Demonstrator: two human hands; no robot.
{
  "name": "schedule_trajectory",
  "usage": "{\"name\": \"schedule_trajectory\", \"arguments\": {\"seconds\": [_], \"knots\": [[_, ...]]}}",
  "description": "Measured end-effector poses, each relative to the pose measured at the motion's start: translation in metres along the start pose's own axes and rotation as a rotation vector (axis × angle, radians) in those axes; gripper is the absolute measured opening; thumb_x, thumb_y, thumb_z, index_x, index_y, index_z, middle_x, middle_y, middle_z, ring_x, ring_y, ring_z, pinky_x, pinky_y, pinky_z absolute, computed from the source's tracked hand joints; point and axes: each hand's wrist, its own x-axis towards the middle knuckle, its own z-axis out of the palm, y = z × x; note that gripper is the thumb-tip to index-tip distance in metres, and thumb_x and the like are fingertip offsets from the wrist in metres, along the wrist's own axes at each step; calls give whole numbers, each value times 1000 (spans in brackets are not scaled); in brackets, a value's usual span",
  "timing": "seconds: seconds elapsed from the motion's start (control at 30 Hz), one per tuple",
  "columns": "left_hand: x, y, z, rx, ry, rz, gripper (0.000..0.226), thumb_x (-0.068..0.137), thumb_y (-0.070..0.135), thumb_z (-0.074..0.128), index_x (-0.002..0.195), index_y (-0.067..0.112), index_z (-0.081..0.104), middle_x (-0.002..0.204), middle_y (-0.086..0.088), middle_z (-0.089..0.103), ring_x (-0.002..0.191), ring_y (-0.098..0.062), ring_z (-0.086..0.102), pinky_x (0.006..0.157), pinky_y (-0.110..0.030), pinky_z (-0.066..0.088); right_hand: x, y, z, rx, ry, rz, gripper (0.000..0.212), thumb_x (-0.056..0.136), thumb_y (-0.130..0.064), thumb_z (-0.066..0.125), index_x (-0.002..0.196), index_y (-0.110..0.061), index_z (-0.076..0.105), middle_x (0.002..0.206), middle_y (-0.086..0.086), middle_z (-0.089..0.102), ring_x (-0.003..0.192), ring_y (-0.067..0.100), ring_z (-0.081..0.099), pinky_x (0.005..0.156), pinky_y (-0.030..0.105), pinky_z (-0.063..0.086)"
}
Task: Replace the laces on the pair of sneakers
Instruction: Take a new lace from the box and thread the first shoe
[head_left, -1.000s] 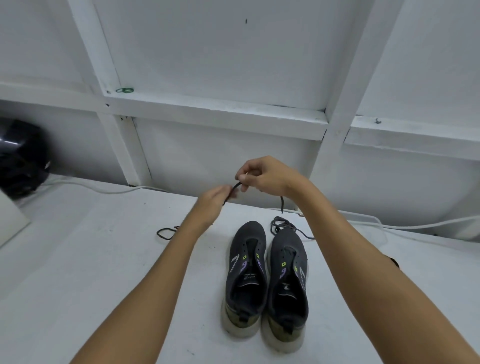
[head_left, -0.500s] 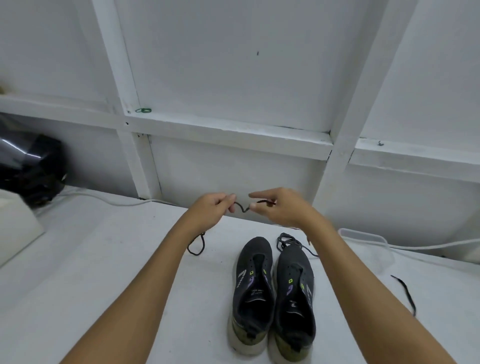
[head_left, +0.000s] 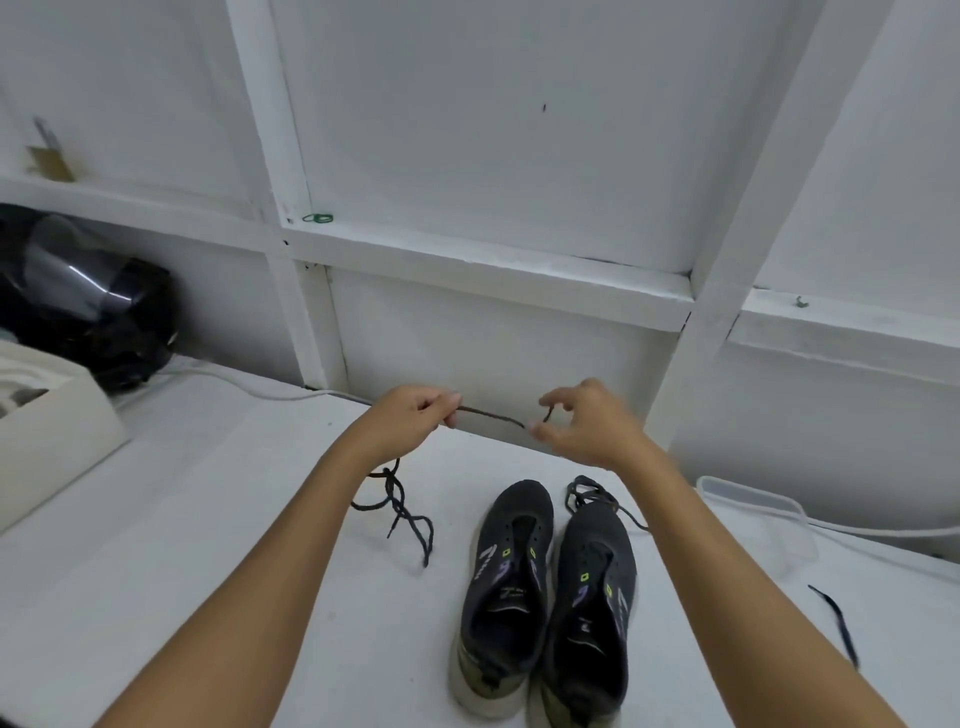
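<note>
Two dark sneakers stand side by side on the white table, toes away from me: the left sneaker (head_left: 506, 587) and the right sneaker (head_left: 595, 613), both with empty eyelets. Above and beyond them a dark lace (head_left: 491, 415) is stretched between my hands. My left hand (head_left: 410, 421) pinches one part of it, and the rest hangs down and trails in loops on the table (head_left: 400, 506). My right hand (head_left: 582, 428) pinches the lace near its end. A second dark lace (head_left: 592, 493) lies bunched at the right sneaker's toe.
A black helmet (head_left: 98, 322) and a cream moulded tray (head_left: 52, 426) sit at the far left. A white cable (head_left: 249, 387) runs along the wall. A clear lid (head_left: 753, 501) and another dark lace (head_left: 836, 618) lie on the right.
My hands have drawn apart and lowered, pulling the lace straight between them. More of the lace now trails on the table under my left hand.
</note>
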Motion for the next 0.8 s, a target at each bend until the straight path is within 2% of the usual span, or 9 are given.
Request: {"name": "schedule_trajectory", "arguments": {"seconds": [0.1,0.2,0.27,0.33,0.43,0.5,0.67,0.73,0.8], "knots": [[6,16,12,-10,-43,51,42,102,48,48,79,21,70,67,7,47,65,-11,45,66,-30,37,-3,-21,-2,80,-13,-177,46,90,-58,65,134,-43,60,109,-4,53,98,13,56,91,34,48],[11,26,17,-21,-68,94,43,101,52,48,77,23,68,69,0,47,65,-14,43,68,-34,36,-2,-34,-3,109,-44,-274,25,97,-46,62,108,-28,75,90,-2,62,90,20,59,82,36,49],[10,28,14,-46,-62,85,44,101,51,48,72,23,66,67,3,48,62,-11,42,65,-31,36,3,-35,-4,156,-67,-269,22,101,-37,58,92,-22,72,90,1,65,88,22,60,81,36,48],[7,24,7,-52,-44,61,45,101,51,49,70,23,65,66,5,46,60,-10,41,63,-28,36,9,-30,-6,203,-30,-204,23,102,-33,55,87,-23,69,83,1,65,81,20,58,74,33,46],[4,2,-8,-36,2,-14,45,100,53,50,71,21,64,66,6,47,65,-13,44,66,-29,38,21,-13,-20,291,211,29,29,100,-31,54,83,-13,69,64,-2,58,68,21,54,58,27,38],[2,-16,-17,30,9,-60,44,99,55,51,72,23,67,69,6,51,70,-14,50,69,-31,40,24,1,-27,337,276,139,30,97,-27,54,80,-7,69,60,1,59,62,22,54,54,26,36],[2,-39,-24,176,-142,-82,25,97,48,56,85,32,71,74,8,61,67,-10,53,68,-29,44,13,-9,-24,248,-5,98,25,91,-31,61,78,-16,76,58,-3,54,56,15,46,57,25,38],[2,-45,-24,280,-163,-110,20,97,45,58,87,32,70,79,8,65,72,-10,59,68,-27,46,5,-20,-25,321,-70,89,25,92,-35,63,78,-21,78,62,-3,53,63,16,48,63,28,41],[1,-53,-27,303,-167,-123,17,97,38,59,89,28,70,81,8,68,75,-11,65,71,-29,49,0,-26,-26,316,-102,92,31,93,-49,62,88,-24,80,76,0,65,80,20,60,75,32,48]]}}
